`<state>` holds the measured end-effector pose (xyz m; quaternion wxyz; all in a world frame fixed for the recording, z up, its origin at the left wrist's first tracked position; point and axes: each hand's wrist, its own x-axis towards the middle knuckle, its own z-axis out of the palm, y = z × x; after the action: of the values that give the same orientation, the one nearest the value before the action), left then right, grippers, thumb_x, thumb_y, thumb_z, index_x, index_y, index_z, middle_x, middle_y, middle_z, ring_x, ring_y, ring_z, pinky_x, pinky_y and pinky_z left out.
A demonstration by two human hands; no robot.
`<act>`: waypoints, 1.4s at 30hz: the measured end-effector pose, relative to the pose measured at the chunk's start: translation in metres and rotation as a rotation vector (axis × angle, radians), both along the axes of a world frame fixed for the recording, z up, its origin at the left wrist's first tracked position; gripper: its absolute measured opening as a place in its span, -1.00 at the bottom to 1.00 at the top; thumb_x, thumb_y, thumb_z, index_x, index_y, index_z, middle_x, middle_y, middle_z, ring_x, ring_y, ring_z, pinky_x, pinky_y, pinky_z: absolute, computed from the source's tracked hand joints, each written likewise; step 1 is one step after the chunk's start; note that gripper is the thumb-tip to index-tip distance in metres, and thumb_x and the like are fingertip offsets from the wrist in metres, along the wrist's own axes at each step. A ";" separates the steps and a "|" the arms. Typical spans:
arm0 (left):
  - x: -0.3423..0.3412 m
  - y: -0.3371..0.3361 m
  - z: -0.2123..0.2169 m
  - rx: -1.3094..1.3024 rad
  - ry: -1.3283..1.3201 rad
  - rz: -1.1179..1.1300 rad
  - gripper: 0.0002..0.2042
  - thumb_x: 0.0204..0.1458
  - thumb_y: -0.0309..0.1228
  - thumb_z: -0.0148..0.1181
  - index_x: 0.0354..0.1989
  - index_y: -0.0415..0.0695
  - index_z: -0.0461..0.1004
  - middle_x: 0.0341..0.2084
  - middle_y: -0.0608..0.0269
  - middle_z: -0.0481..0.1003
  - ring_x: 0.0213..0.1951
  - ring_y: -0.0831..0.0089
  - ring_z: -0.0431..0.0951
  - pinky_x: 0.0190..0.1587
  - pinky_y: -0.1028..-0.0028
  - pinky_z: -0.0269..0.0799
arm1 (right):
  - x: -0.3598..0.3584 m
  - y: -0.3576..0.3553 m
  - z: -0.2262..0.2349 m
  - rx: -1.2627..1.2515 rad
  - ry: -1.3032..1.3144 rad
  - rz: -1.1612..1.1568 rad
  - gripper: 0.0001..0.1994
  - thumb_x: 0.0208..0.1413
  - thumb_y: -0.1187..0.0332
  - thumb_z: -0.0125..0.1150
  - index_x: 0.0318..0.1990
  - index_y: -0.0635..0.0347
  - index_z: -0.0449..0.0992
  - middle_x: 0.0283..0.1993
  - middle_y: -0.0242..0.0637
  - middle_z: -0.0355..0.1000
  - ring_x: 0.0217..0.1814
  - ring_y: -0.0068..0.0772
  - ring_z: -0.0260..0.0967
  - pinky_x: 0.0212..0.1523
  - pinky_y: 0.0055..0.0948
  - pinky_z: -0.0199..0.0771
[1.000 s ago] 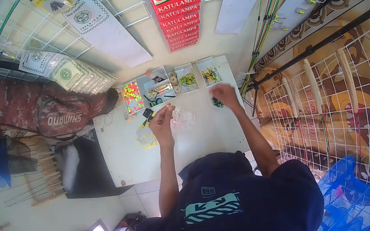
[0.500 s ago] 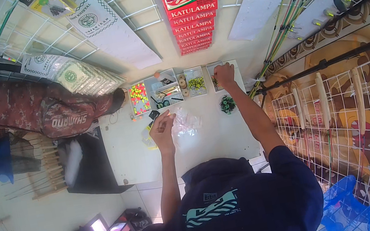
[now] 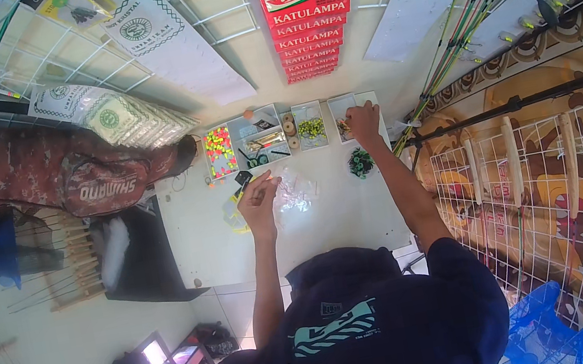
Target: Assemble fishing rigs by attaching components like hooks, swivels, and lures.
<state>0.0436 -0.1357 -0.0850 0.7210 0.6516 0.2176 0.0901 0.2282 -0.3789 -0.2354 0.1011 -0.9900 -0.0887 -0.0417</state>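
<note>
Over the table's middle, my left hand (image 3: 259, 197) is raised with thumb and fingertips pinched together; anything between them is too small to make out. My right hand (image 3: 365, 124) is at the small white box (image 3: 342, 104) at the back right. Its fingers bend down over the box's inside and look closed, their tips partly hidden. Small brownish pieces show in that box beside the fingertips. Below my left hand lies clear plastic (image 3: 295, 193), with a yellow-edged packet (image 3: 235, 215) to its left. Dark green beads or a similar small bunch (image 3: 361, 163) sit near my right wrist.
Along the back stand a box of bright floats (image 3: 221, 151), a divided white tray (image 3: 264, 157) with small tools, wooden spools (image 3: 289, 126) and a box of yellow-green pieces (image 3: 311, 130). Thin rods (image 3: 436, 71) lean at the right, beside a wire rack (image 3: 538, 162).
My right hand has moved slightly right and nearer, showing more of the box and its contents. My left hand stays pinched in nearly the same place. The view has shifted a little.
</note>
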 end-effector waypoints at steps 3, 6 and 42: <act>-0.003 0.001 -0.001 -0.021 0.018 0.013 -0.77 0.05 -0.55 0.25 -0.10 -0.24 0.52 -0.38 0.23 0.59 -0.31 0.60 0.54 -0.23 0.63 0.39 | -0.006 -0.005 0.001 0.017 0.007 0.028 -0.89 -0.23 0.34 0.39 -0.48 -0.01 0.58 -0.47 -0.36 0.51 -0.12 -0.24 0.31 -0.09 -0.24 0.15; -0.002 -0.001 -0.004 0.002 0.008 -0.017 -0.77 0.04 -0.55 0.25 -0.09 -0.25 0.52 -0.39 0.24 0.59 -0.31 0.61 0.53 -0.24 0.64 0.38 | -0.005 -0.007 -0.003 -0.001 0.008 0.057 -0.90 -0.23 0.38 0.36 -0.48 0.00 0.57 -0.48 -0.35 0.50 -0.15 -0.24 0.31 -0.10 -0.25 0.15; -0.022 0.003 0.002 -0.055 -0.042 -0.039 -0.76 0.04 -0.55 0.25 -0.08 -0.25 0.52 -0.38 0.25 0.59 -0.28 0.61 0.54 -0.20 0.62 0.39 | 0.002 -0.024 0.020 0.750 0.140 -0.017 -0.89 -0.11 0.23 0.33 -0.39 -0.06 0.65 -0.41 -0.30 0.58 -0.31 -0.32 0.55 -0.25 -0.31 0.47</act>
<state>0.0218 -0.1327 -0.0832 0.7446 0.6337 0.1923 0.0835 0.2298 -0.4033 -0.2153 0.4619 -0.8854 -0.0521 -0.0042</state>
